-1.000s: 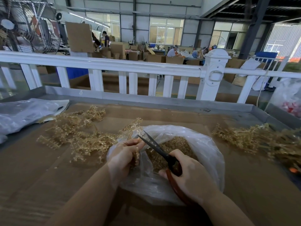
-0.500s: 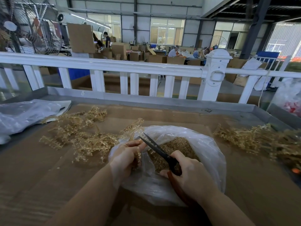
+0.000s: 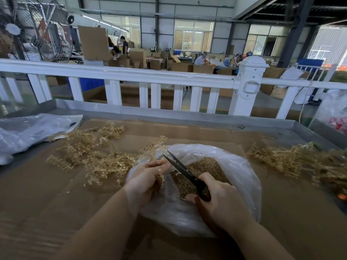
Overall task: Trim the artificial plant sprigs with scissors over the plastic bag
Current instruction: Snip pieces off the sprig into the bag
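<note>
snipping gold sprigs over a clear bag

gripping the scissors (image 3: pixel 185 170) by their reddish-brown handles, the right hand (image 3: pixel 223 201) curls its fingers round the loops while the thin dark blades point up and left, nearly closed, their tips just above the left hand. the left hand (image 3: pixel 146 180) pinches a small sprig (image 3: pixel 159 180) of knobbly, pale-gold plastic between curled fingers, right beside the blades and over the mouth of the plastic bag (image 3: pixel 242 177). the bag is thin, crinkled and translucent, slumped open on the table, and holds a grainy heap of trimmed bits (image 3: pixel 202 167) in the same tan-gold colour.

left of the bag lies a loose pile of untrimmed sprigs (image 3: pixel 90 152), branchy and spiky, spread across the flat brown cardboard (image 3: pixel 47 199) lining the table. another tangled pile (image 3: pixel 293 160) sits to the right, well apart from the bag. a second glossy plastic bag (image 3: pixel 32 132) lies flat at the far left. a grey metal rim (image 3: pixel 169 111) edges the table, with a white railing (image 3: pixel 131 76) of smooth square balusters behind it.
</note>
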`<state>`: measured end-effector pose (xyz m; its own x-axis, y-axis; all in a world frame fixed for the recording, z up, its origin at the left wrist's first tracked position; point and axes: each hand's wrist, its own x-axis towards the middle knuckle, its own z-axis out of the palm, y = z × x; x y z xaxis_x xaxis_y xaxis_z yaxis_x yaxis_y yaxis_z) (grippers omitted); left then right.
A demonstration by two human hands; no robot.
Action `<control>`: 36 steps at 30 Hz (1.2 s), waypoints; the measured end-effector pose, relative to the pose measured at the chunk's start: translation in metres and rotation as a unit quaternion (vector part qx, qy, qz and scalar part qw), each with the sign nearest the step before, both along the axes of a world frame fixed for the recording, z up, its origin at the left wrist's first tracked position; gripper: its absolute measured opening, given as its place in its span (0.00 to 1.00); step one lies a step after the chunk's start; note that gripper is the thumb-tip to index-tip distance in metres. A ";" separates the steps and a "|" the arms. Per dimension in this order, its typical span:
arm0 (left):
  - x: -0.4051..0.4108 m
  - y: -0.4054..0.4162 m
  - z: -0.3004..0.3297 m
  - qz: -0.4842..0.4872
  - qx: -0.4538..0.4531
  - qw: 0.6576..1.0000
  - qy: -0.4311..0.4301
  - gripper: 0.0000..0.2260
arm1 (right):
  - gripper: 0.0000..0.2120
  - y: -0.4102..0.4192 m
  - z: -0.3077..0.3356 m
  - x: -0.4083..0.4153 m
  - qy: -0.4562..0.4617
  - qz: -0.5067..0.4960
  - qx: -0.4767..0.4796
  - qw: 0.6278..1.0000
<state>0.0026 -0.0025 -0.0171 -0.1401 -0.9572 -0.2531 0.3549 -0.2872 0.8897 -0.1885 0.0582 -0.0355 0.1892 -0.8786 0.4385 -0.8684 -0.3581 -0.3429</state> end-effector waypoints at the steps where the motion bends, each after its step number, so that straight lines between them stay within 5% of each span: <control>1: -0.001 0.001 0.002 -0.002 -0.002 1.000 -0.003 0.04 | 0.18 0.001 0.000 0.000 -0.003 0.000 -0.001 1.000; 3: -0.003 0.001 0.001 0.006 -0.009 1.000 -0.003 0.02 | 0.16 0.002 0.001 0.000 -0.009 0.000 -0.004 1.000; 8: -0.010 0.000 -0.002 0.008 -0.020 1.000 0.011 0.14 | 0.15 0.006 0.007 0.002 -0.037 -0.001 -0.003 0.999; 36: -0.013 0.006 0.002 -0.046 0.003 0.998 -0.041 0.02 | 0.14 0.001 0.012 0.001 -0.001 0.013 0.039 0.999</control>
<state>-0.0099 0.0035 -0.0153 -0.2053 -0.9398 -0.2734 0.2522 -0.3207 0.9130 -0.1873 0.0591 -0.0231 0.2114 -0.9050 0.3693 -0.8584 -0.3526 -0.3727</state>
